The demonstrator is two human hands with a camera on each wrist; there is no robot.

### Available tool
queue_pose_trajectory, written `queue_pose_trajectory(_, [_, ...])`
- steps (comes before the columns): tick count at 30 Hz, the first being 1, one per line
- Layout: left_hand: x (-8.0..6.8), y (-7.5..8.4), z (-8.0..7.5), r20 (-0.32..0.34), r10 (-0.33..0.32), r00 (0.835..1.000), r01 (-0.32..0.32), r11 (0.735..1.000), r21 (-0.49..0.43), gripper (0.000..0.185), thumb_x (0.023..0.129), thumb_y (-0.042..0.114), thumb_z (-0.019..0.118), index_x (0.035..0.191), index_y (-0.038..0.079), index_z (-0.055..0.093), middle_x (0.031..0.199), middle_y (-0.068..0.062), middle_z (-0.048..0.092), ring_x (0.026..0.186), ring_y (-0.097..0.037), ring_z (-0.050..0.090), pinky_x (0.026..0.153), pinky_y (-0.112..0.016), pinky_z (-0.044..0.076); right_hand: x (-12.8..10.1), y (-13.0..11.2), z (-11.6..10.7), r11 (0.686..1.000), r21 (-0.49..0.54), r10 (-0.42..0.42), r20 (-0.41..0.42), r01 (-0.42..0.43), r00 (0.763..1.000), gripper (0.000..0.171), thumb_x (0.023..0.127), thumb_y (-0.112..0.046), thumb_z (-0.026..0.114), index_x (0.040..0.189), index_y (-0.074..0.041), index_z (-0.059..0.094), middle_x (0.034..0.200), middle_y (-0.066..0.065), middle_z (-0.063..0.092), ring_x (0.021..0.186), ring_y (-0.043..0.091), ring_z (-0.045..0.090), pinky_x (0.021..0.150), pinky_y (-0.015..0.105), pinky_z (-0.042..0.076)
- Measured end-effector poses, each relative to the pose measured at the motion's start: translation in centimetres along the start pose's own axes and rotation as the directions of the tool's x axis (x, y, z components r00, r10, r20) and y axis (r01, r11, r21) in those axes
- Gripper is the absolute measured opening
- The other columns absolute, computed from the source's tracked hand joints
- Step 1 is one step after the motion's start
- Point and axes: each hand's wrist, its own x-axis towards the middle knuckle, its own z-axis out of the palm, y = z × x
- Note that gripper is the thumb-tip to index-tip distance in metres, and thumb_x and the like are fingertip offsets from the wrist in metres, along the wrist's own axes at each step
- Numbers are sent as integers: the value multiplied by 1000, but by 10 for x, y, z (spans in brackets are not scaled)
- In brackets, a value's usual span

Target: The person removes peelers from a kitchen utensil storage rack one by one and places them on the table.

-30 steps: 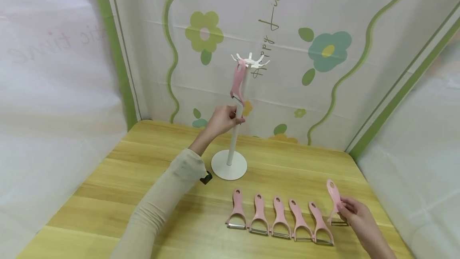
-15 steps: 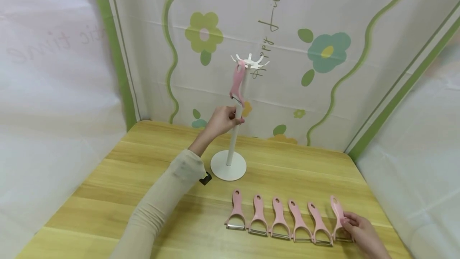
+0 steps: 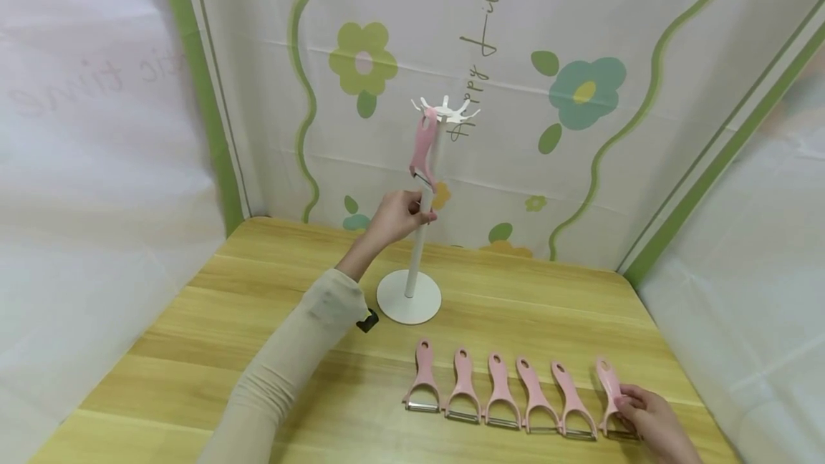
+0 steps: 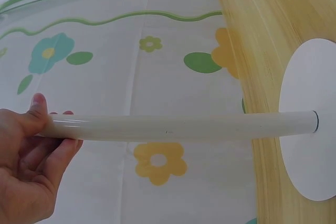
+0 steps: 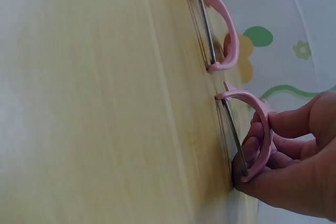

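Note:
A white stand [image 3: 417,242] with hooks on top rises from a round base [image 3: 409,297] on the wooden table [image 3: 193,349]. One pink peeler [image 3: 422,149] hangs from a hook. My left hand [image 3: 398,215] grips the stand's pole [image 4: 178,128] about midway up. Several pink peelers [image 3: 500,401] lie in a row near the front edge. My right hand [image 3: 647,418] holds the rightmost peeler [image 3: 609,396] by its head, pressing it on the table; in the right wrist view its fingers [image 5: 283,153] wrap the pink frame [image 5: 257,129] and blade.
A flowered cloth backdrop [image 3: 580,92] stands behind the table, with plain white cloth on both sides. The table's right edge [image 3: 683,371] is close to my right hand. A small black object [image 3: 369,319] lies beside the stand's base.
My right hand lowered the rightmost peeler from a raised, tilted pose down flat onto the table at the end of the row. The left hand stayed on the pole.

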Motion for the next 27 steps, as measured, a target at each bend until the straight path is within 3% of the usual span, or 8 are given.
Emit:
queue_pose_trajectory(6, [0, 0, 0, 0, -6, 1000, 6, 1000, -5, 17, 92, 22, 73, 98, 7, 74, 91, -9, 77, 84, -20, 72, 76, -33, 58, 1, 0, 7, 990, -142, -21, -38, 15, 999, 44, 100, -12, 55, 129, 20, 48, 101, 15, 69, 82, 8, 59, 68, 23, 49])
queue_pose_trajectory(15, [0, 1, -2, 5, -16, 1000, 16, 1000, -8, 16, 92, 23, 73, 98, 7, 73, 92, -9, 77, 85, -20, 71, 77, -34, 58, -4, -8, 19, 957, -282, -105, -142, 61, 984, 39, 95, -9, 57, 125, 14, 49, 89, 11, 71, 74, 14, 58, 63, 27, 43])
queue_pose_trajectory(22, [1, 2, -1, 5, -11, 1000, 11, 1000, -1, 16, 92, 23, 73, 97, 8, 74, 91, -9, 77, 85, -21, 72, 77, -34, 59, -7, -24, 18, 954, -289, -141, -221, 73, 965, 39, 92, -9, 60, 125, 9, 52, 89, 10, 62, 72, 14, 53, 61, 27, 42])
queue_pose_trajectory(27, [-1, 2, 0, 4, -12, 1000, 12, 1000, 2, 17, 92, 23, 73, 97, 7, 73, 90, -9, 77, 83, -20, 71, 76, -33, 59, -9, -49, 20, 937, -321, -237, -279, 142, 931, 27, 93, -13, 64, 117, 2, 62, 91, 7, 63, 81, 12, 58, 67, 26, 44])
